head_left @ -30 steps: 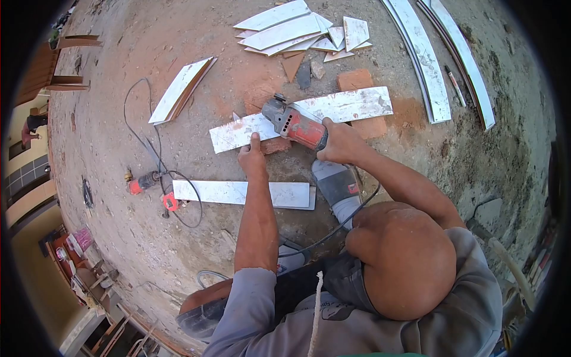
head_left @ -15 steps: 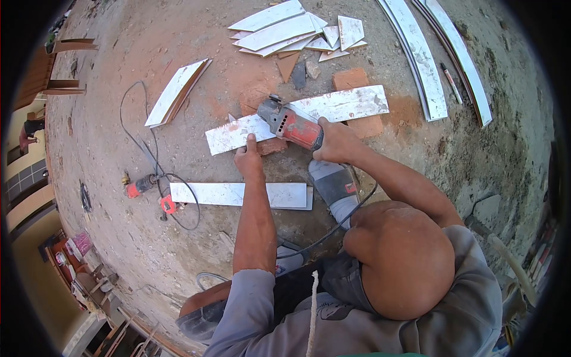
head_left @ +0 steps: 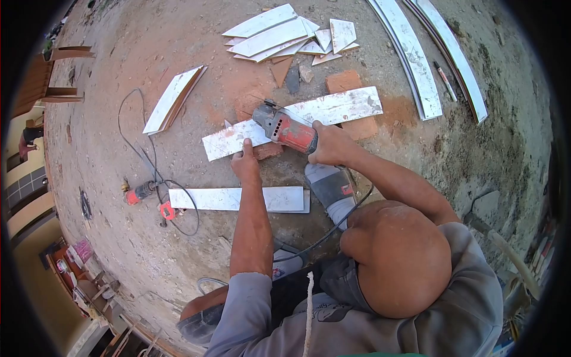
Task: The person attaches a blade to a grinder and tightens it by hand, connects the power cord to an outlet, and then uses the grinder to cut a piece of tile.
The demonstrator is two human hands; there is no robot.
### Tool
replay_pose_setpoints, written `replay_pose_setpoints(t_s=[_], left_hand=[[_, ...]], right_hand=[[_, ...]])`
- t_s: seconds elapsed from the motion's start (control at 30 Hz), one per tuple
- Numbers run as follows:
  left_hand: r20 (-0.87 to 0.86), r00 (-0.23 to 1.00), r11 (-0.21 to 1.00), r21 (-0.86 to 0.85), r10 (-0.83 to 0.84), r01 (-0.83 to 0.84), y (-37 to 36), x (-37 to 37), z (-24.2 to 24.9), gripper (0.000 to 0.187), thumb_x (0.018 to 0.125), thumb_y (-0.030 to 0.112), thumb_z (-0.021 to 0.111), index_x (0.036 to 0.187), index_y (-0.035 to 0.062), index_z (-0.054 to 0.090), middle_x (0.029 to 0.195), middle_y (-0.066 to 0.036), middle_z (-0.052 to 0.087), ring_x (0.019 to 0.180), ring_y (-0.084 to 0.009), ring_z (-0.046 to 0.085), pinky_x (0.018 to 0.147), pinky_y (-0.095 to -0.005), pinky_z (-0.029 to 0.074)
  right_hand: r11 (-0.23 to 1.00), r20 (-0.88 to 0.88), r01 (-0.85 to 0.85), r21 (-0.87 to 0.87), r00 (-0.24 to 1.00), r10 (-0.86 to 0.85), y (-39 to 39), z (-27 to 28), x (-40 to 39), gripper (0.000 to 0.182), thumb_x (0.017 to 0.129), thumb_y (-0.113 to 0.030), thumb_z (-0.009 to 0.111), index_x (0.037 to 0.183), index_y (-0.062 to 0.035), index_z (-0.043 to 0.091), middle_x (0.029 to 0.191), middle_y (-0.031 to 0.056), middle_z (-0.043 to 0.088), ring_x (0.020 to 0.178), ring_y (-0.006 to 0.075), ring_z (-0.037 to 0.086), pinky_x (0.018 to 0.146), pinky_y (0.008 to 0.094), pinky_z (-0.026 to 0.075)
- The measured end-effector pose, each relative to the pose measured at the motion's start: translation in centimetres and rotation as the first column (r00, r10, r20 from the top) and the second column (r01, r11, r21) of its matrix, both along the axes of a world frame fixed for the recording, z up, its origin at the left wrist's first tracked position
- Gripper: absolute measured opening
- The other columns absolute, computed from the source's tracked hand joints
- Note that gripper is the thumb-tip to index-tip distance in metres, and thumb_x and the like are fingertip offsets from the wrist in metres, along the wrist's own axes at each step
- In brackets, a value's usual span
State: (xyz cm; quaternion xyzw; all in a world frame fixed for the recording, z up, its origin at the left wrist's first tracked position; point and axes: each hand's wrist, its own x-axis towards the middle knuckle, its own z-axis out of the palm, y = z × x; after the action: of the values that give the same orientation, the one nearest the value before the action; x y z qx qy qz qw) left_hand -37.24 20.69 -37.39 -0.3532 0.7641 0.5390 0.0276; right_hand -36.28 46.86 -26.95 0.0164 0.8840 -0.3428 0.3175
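Note:
My right hand (head_left: 329, 144) is wrapped around the rear body of a red and grey angle grinder (head_left: 293, 132). The grinder's head rests over the middle of a white, dirt-smudged tile strip (head_left: 339, 106), hiding part of it; the disc is hard to make out. Near the strip's left end, my left hand (head_left: 245, 163) grips its front edge, thumb on top. Under the strip sit reddish bricks, one at the back right (head_left: 343, 81) and one by the grinder (head_left: 267, 150). A dark power cord (head_left: 324, 239) runs from the grinder past my shoe (head_left: 330, 185).
Cut white tile pieces (head_left: 270, 38) are heaped at the back. Long strips (head_left: 410, 56) lie back right beside a marker (head_left: 444, 81). More strips (head_left: 273, 199) lie before me. Another red power tool (head_left: 141, 191) with a cord is at left. A shovel (head_left: 486, 205) lies at right.
The whole view has shifted slightly to the left. Both hands and the grinder keep nearly the same places on the tile strip.

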Motion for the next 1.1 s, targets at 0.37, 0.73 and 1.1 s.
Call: replay_pose_setpoints(t_s=[0.37, 0.73, 1.1], left_hand=[[-0.041, 0.996, 0.984, 0.162, 0.084, -0.076, 1.8, -0.4, 3.4, 0.048, 0.085, 0.031, 0.074, 0.104, -0.0113, 0.061, 0.101, -0.015, 0.065, 0.087, -0.0219, 0.059, 0.079, -0.0368, 0.046], [0.001, 0.994, 0.990, 0.088, 0.113, -0.113, 2.5, -0.6, 4.0, 0.045, 0.086, 0.027, 0.074, 0.102, -0.0128, 0.060, 0.100, -0.017, 0.065, 0.086, -0.0207, 0.060, 0.076, -0.0347, 0.047], [0.024, 0.996, 0.990, 0.114, 0.080, -0.082, 2.1, -0.6, 3.3, 0.049, 0.088, 0.030, 0.070, 0.110, -0.0126, 0.059, 0.106, -0.017, 0.064, 0.090, -0.0230, 0.059, 0.082, -0.0376, 0.046]], right_hand=[[1.000, -0.029, 0.016, -0.019, 0.999, -0.017, 0.1, -0.3, 0.3, 0.062, 0.060, -0.025, 0.073, 0.107, 0.0058, 0.049, 0.095, 0.0298, 0.065, 0.095, 0.0440, 0.064, 0.084, 0.0466, 0.051], [1.000, -0.035, -0.031, -0.004, 0.999, 0.030, 0.4, -0.2, 0.4, 0.064, 0.061, -0.025, 0.072, 0.111, 0.0076, 0.049, 0.096, 0.0284, 0.065, 0.094, 0.0420, 0.065, 0.083, 0.0459, 0.052], [1.000, -0.054, -0.030, 0.005, 0.998, 0.030, 0.5, -0.5, 0.6, 0.062, 0.061, -0.024, 0.071, 0.109, 0.0079, 0.049, 0.092, 0.0285, 0.065, 0.092, 0.0426, 0.065, 0.082, 0.0462, 0.052]])
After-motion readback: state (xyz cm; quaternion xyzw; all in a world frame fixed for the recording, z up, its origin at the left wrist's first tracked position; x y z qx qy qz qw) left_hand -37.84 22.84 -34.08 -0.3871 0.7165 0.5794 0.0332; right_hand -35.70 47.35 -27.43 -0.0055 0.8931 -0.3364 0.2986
